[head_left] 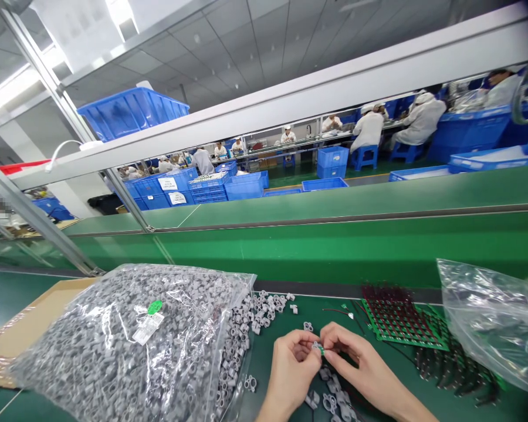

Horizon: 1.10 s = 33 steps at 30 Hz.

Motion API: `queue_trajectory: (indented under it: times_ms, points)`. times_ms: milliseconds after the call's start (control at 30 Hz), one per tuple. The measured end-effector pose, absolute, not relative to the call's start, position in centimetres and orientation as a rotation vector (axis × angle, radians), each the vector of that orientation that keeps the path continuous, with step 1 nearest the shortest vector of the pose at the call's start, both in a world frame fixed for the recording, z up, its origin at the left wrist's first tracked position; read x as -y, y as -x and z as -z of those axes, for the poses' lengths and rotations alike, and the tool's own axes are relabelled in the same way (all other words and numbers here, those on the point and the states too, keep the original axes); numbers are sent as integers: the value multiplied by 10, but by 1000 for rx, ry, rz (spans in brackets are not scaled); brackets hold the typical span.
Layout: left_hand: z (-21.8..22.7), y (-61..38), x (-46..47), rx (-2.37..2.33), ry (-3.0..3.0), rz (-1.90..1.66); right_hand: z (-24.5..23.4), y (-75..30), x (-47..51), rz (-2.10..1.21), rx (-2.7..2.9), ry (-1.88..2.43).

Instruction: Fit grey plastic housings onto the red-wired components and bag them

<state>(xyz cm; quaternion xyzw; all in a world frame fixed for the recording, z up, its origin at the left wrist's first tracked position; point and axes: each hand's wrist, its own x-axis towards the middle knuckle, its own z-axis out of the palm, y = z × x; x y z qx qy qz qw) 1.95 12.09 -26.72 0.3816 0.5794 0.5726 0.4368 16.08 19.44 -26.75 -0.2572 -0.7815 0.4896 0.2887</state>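
My left hand (293,363) and my right hand (356,360) meet low in the middle of the view, fingers pinched together on one small grey plastic part with a green piece (318,347) between them. Several loose grey plastic parts (332,398) lie on the green mat just under my hands. More of them spill from the open mouth of a big clear bag of grey parts (127,346) to my left. A green panel of small circuit boards with red wires (396,319) lies just right of my hands.
A second clear plastic bag (497,319) sits at the right edge. Brown cardboard (26,325) lies under the big bag. A green conveyor belt (334,246) runs behind the mat. Blue crates (246,184) and people in white coats (369,129) are far behind.
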Motion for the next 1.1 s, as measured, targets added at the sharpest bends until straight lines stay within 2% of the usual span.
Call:
queue_trajectory:
  times_ms: [567, 867, 1100]
  points:
    - [275, -16, -116, -1513, -1109, -1383, 283, -159, -184, -1164, 2095, 733]
    - [274, -19, -116, -1488, -1141, -1426, 279, -159, -191, -1412, 1887, 791]
    - [272, -21, -115, -1556, -1209, -1429, 296, -154, -183, -1280, 1821, 844]
